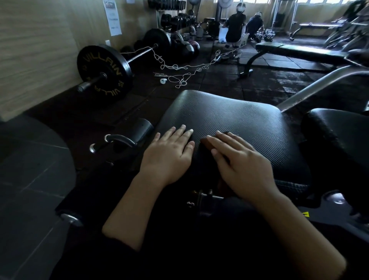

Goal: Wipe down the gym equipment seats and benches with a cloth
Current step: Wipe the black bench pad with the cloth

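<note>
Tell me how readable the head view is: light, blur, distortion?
Head view: dim foreground, with the cloth barely distinguishable under the right hand on the dark seat; bright windows blow out at the top; wide-angle bending at the edges; the far right is smeared.

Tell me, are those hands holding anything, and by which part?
Neither grips anything. The left hand lies flat on the ribbed seat pad; the right hand presses flat on a dark cloth.

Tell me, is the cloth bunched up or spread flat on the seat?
Cannot tell: the dark cloth mostly hides under the right hand on the seat.
</note>
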A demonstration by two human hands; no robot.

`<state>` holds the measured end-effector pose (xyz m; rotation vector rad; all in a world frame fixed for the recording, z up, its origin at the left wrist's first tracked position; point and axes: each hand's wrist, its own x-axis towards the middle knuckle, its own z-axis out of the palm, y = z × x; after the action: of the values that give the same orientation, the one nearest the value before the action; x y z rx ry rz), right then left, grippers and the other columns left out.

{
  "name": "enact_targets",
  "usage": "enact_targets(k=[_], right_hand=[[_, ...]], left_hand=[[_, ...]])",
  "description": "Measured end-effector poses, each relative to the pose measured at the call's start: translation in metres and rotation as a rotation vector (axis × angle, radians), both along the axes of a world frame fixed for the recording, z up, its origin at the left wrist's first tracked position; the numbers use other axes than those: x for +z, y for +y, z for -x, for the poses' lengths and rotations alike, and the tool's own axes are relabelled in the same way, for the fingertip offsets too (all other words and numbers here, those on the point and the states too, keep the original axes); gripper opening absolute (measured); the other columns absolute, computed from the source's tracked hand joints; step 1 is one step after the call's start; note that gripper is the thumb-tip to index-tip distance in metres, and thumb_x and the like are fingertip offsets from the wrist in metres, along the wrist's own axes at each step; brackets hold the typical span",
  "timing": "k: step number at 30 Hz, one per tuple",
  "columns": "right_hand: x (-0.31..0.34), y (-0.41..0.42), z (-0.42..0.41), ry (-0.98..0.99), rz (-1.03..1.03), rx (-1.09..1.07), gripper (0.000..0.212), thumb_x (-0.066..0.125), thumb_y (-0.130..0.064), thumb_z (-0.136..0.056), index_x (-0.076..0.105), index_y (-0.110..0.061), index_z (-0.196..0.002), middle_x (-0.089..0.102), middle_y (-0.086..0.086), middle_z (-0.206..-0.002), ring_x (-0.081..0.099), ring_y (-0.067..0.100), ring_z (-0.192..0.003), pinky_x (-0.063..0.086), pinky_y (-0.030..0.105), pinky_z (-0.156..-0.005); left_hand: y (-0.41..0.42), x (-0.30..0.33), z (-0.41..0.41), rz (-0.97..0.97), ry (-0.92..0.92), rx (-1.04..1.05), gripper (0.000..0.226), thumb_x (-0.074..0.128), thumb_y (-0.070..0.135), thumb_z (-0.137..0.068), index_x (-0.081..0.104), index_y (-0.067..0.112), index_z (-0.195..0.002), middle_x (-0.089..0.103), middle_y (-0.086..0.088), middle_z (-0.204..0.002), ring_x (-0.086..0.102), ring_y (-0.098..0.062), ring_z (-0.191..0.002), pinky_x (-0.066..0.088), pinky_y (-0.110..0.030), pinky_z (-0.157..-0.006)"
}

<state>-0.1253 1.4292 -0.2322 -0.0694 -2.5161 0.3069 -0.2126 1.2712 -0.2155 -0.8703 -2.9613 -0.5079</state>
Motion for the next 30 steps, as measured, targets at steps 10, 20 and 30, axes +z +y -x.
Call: enact_targets(k=[10, 20, 30], right_hand=[[-0.018, -0.044, -0.007, 0.107, -0.086, -0.026, 0.038, 0.041, -0.024, -0.094, 0.063, -0.014, -0.123, 0.061, 0.005, -0.129, 0.055, 0.022, -0.122, 0.037, 0.041, -0.107], [-0.027, -0.032, -0.037, 0.097, -0.052, -0.119, 0.041, 0.040, -0.021, -0.092, 0.060, -0.009, -0.126, 0.058, 0.008, -0.132, 0.051, 0.026, -0.127, 0.034, 0.044, -0.108], [-0.005, 0.018, -0.026, 0.094, 0.074, -0.208, 0.030, 0.049, -0.021, -0.093, 0.065, -0.020, -0.117, 0.064, 0.000, -0.123, 0.055, 0.018, -0.121, 0.035, 0.035, -0.109]], left_hand=[[-0.003, 0.000, 0.000, -0.054, -0.029, -0.009, 0.047, 0.021, 0.036, -0.104, 0.019, 0.035, -0.151, 0.010, 0.017, -0.160, 0.003, -0.003, -0.146, -0.003, -0.029, -0.118], [-0.002, -0.002, -0.003, -0.034, 0.006, 0.011, 0.048, 0.021, 0.040, -0.104, 0.017, 0.036, -0.152, 0.008, 0.016, -0.160, 0.002, -0.004, -0.147, -0.004, -0.029, -0.118], [0.015, 0.007, -0.011, 0.033, 0.059, 0.043, 0.051, 0.025, 0.040, -0.102, 0.024, 0.027, -0.152, 0.016, 0.009, -0.160, 0.008, -0.009, -0.147, 0.002, -0.042, -0.120]])
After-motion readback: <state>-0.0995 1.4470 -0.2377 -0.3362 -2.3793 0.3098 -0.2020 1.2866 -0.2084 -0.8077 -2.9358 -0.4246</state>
